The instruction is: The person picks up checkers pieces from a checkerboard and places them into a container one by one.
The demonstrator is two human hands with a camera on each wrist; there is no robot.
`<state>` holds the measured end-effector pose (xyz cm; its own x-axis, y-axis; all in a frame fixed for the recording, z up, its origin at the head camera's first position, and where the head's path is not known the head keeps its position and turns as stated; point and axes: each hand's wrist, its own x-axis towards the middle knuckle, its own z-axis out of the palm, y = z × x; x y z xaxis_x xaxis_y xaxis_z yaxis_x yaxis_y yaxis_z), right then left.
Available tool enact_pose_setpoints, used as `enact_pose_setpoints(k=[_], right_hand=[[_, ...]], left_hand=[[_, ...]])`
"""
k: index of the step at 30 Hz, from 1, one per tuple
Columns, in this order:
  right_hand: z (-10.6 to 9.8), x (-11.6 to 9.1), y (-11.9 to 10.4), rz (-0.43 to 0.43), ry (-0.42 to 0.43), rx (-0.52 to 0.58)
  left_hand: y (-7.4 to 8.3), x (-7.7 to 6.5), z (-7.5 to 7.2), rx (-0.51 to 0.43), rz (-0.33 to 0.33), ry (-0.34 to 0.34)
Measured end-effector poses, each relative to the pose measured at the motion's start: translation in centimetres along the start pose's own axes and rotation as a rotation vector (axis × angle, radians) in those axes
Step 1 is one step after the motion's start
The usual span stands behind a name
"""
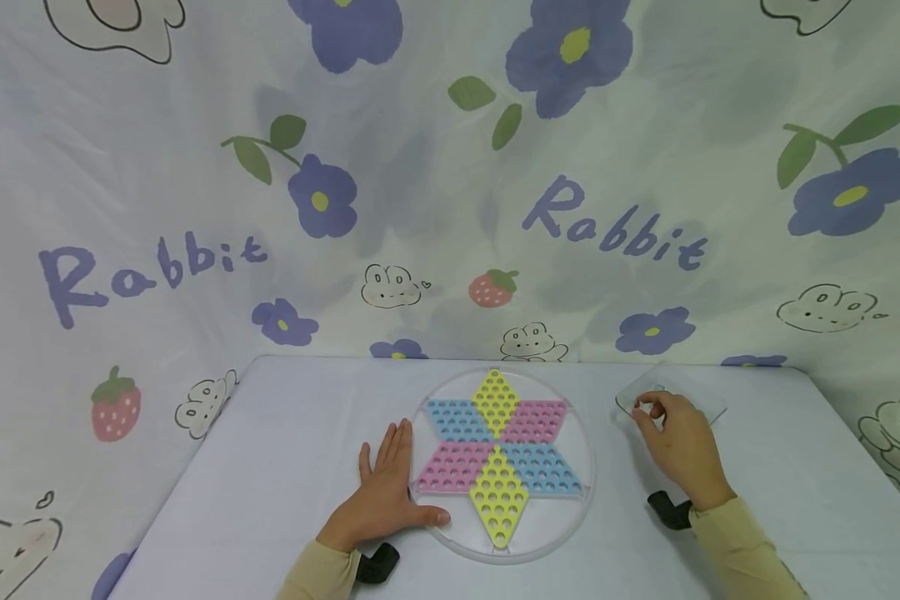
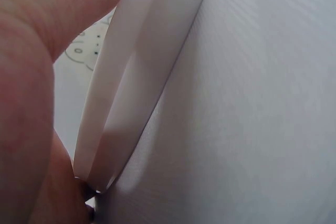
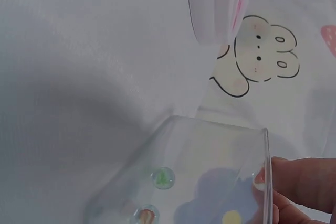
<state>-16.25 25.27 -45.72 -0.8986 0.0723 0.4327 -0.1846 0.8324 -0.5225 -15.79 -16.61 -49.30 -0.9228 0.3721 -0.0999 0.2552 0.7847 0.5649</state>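
A round, clear-rimmed Chinese checkers board [image 1: 498, 417] lies on the white table, its star made of yellow, pink and blue holed sections. My left hand [image 1: 381, 498] rests against its left side, fingers straight and thumb over the near-left rim. In the left wrist view the board's pale side wall [image 2: 139, 77] runs beside that hand. At the right, my right hand [image 1: 686, 446] is at a clear plastic box [image 1: 708, 400], pinching a small marble [image 3: 259, 179] with thumb and fingertips near the box wall. Two more marbles show in the box, one with green inside [image 3: 163, 178], one reddish-brown [image 3: 146, 215].
The white-covered table [image 1: 285, 467] ends at the back against a hanging cloth [image 1: 420, 208] printed with flowers, rabbits and strawberries. A black wrist mount [image 1: 378, 564] shows by the left wrist, another black mount [image 1: 669, 510] by the right.
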Motion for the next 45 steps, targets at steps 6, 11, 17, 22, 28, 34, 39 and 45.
enact_pose_setpoints(k=[6, 11, 17, 22, 28, 34, 39, 45], right_hand=[[0.0, 0.6, 0.3, -0.005, -0.032, -0.006], [-0.2, 1.1, 0.5, 0.027, -0.085, -0.003], [-0.3, 1.4, 0.6, 0.078, -0.129, -0.014], [-0.4, 1.5, 0.7, 0.081, -0.138, -0.02], [-0.4, 1.4, 0.7, 0.093, -0.158, -0.027], [-0.3, 1.4, 0.8, 0.081, -0.142, -0.026], [-0.3, 1.5, 0.8, 0.08, -0.131, -0.016], [-0.3, 1.3, 0.9, 0.094, -0.116, -0.004]], left_hand=[[0.1, 0.0, -0.1, -0.008, -0.004, -0.005], [0.1, 0.0, -0.2, -0.003, -0.003, -0.003], [0.2, -0.1, -0.2, -0.016, 0.001, 0.001], [0.3, 0.0, -0.3, -0.004, -0.004, -0.007], [0.3, 0.0, -0.4, -0.028, -0.01, -0.025], [0.4, -0.2, -0.4, -0.029, -0.011, -0.022], [0.5, -0.3, -0.5, -0.03, -0.008, -0.016], [0.5, -0.3, -0.5, -0.033, -0.009, -0.022]])
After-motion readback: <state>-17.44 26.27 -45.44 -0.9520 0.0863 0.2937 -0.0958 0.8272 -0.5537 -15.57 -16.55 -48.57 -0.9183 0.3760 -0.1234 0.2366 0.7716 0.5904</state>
